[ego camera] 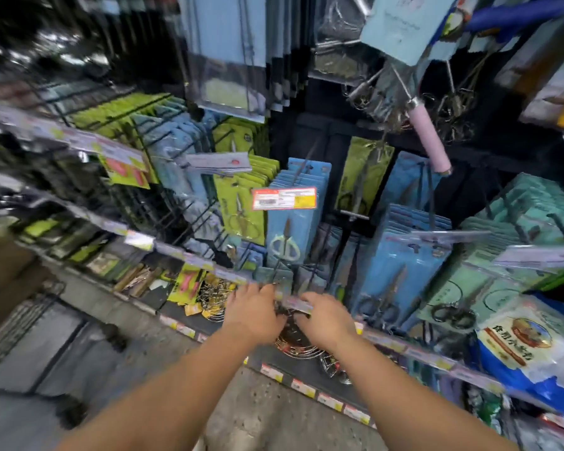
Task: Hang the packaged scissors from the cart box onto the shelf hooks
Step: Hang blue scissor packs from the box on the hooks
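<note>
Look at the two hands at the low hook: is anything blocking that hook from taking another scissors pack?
Partly. A price tag strip sits across the hook's front end, between the left hand and right hand. Blur hides what the fingers hold and the hook's tip.

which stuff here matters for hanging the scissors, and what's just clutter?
Job:
left hand and right hand, both at a low hook
blue scissor packs on hook
price tag

Clutter:
green packs
pink-handled tool
wire racks
blue-and-white bag
</note>
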Tool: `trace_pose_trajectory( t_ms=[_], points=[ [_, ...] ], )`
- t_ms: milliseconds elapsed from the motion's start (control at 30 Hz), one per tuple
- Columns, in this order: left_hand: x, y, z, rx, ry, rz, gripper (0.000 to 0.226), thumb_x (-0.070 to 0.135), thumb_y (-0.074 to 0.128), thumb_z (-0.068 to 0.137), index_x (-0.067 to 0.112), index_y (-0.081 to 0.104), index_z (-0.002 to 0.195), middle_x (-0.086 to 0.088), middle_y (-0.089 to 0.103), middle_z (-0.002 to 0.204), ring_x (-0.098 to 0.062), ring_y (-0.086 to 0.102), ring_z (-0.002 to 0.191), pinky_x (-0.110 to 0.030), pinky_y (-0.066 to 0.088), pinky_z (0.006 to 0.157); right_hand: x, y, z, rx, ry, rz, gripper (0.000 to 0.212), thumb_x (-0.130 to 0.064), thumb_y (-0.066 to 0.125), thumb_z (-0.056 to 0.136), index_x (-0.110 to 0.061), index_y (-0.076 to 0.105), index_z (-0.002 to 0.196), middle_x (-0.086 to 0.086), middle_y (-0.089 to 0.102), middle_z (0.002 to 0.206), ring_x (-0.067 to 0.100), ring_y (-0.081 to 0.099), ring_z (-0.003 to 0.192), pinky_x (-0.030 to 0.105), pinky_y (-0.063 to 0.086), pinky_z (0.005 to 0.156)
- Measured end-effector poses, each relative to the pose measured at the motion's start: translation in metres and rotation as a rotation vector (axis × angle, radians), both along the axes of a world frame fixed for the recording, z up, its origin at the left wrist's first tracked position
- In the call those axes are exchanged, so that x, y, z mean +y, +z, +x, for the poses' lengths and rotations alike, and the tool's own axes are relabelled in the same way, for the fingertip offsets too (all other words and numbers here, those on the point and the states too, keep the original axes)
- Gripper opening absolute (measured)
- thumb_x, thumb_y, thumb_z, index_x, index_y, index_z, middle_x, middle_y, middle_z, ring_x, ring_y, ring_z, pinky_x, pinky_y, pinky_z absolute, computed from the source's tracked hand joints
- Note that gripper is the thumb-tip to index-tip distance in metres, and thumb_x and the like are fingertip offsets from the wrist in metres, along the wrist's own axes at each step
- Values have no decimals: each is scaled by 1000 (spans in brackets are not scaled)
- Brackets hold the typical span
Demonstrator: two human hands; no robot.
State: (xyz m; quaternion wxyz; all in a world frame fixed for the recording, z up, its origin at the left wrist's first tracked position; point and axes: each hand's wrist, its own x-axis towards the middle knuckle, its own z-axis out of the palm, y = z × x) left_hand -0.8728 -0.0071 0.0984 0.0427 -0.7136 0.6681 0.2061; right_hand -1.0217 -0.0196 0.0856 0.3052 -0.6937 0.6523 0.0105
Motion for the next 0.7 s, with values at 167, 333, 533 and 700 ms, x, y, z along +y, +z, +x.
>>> trace_pose_trajectory(
  t_ms=[167,333,533,700],
  points=[
    [16,2,76,-23,123,-26,63,55,54,88,25,40,141,-4,43,146,-29,34,138,-45,27,113,-12,12,82,49,204,-96,43,-42,56,91,-32,53,133,4,55,134,27,49,126,35,43,98],
    [35,6,175,-25,267,-58,64,55,52,87,26,40,143,-3,43,146,-28,36,138,-45,28,114,-12,18,191,58,385,-158,40,-42,58,90,-32,56,129,4,57,130,28,50,124,37,44,96],
    [62,11,300,-35,422,-78,52,57,50,88,26,49,131,-4,51,138,-28,44,131,-42,33,105,-3,27,327,39,527,-207,40,-44,53,89,-33,56,127,1,58,128,27,52,122,35,45,94],
    [90,23,390,-73,533,-93,55,57,52,87,25,48,132,-5,51,138,-29,44,131,-43,33,106,10,34,428,7,643,-220,40,-43,56,89,-31,56,127,4,59,126,28,53,121,35,45,95]
  ],
)
